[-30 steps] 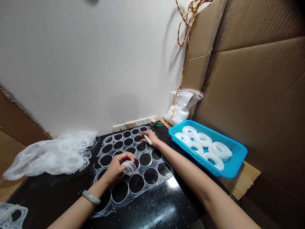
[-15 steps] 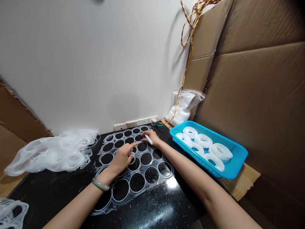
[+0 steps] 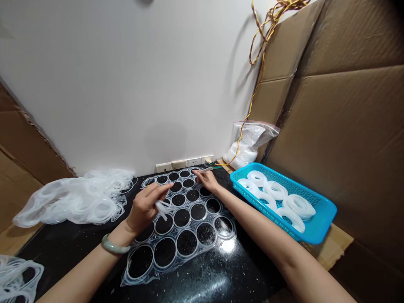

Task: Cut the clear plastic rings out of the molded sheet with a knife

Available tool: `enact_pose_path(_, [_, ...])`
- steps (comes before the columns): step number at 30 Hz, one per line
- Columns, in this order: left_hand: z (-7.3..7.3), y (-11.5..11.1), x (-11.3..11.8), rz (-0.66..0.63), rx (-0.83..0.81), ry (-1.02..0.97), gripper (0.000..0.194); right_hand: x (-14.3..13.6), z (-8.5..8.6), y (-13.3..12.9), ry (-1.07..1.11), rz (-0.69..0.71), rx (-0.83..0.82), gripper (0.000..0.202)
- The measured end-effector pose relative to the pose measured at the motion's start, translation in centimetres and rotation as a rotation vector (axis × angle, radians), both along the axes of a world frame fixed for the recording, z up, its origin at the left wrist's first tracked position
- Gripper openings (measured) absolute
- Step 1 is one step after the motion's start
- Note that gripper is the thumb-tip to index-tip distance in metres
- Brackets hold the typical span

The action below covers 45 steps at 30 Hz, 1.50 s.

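Note:
A translucent sheet [image 3: 186, 225] with rows of round openings lies on the black tabletop [image 3: 202, 286]. My left hand [image 3: 145, 208], with a pale bangle at its wrist, is raised over the sheet's left side, fingers closed on several thin white rings [image 3: 164, 208] that hang from the palm. At the sheet's far right corner, my right hand [image 3: 206, 180] grips a slim white tool [image 3: 206, 170] between thumb and fingers, its fingertips near the last openings.
To the right stands a blue basket [image 3: 322, 227] holding stacks of white rings [image 3: 299, 205]. Piles of translucent scrap [image 3: 75, 198] lie at the left. Behind are a plastic bag [image 3: 244, 145], wall sockets [image 3: 194, 162], a twisted cable [image 3: 261, 63] and cardboard [image 3: 353, 126].
My left hand has lifted back and left off the sheet, the rings now hanging from it. The right hand has shifted toward the far corner, and its tool has turned. The view has shifted slightly.

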<state>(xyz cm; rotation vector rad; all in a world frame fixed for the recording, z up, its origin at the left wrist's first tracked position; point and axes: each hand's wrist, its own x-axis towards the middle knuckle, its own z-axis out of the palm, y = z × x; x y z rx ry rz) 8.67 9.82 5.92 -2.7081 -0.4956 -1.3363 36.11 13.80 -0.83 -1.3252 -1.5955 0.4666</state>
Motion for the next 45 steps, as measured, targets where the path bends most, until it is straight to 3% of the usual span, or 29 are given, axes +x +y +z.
enact_pose_path(2, [-0.5, 0.8, 0.6, 0.053, -0.169, -0.080, 0.025, -0.4, 0.2, 0.2, 0.012, 0.035, -0.040, 0.042])
enact_pose_path(6, [-2.9, 3.7, 2.3, -0.054, -0.405, 0.247, 0.031, -1.2, 0.2, 0.9, 0.020, 0.146, -0.142, 0.028])
enact_pose_path(10, [-6.0, 5.6, 3.2, -0.153, -0.429, 0.390, 0.030, -1.4, -0.3, 1.8, 0.026, 0.199, -0.231, 0.021])
enact_pose_path(14, [-7.5, 6.0, 3.5, -0.172, -0.434, 0.419, 0.034, -1.4, -0.6, 2.0, 0.069, 0.177, -0.254, 0.015])
enact_pose_path(24, [-7.1, 5.7, 3.8, -0.166, -0.392, 0.436, 0.033, -2.3, -1.0, 1.8, 0.174, 0.140, -0.219, 0.026])
enact_pose_path(34, [-7.3, 5.4, 4.1, -0.126, -0.389, 0.416, 0.032, -2.4, -1.4, 1.6, 0.109, 0.119, -0.185, 0.021])
enact_pose_path(37, [-7.2, 5.4, 4.3, -0.120, -0.418, 0.405, 0.032, -2.4, -1.5, 1.2, 0.015, 0.115, -0.125, 0.015])
enact_pose_path(41, [-7.1, 5.3, 4.2, -0.124, -0.434, 0.406, 0.033, -2.4, -1.3, 0.6, -0.280, 0.073, 0.022, 0.013])
enact_pose_path(45, [-7.0, 5.2, 3.9, -0.137, -0.444, 0.408, 0.033, -2.0, -0.5, 0.9, -0.420, -0.010, -0.001, 0.014])
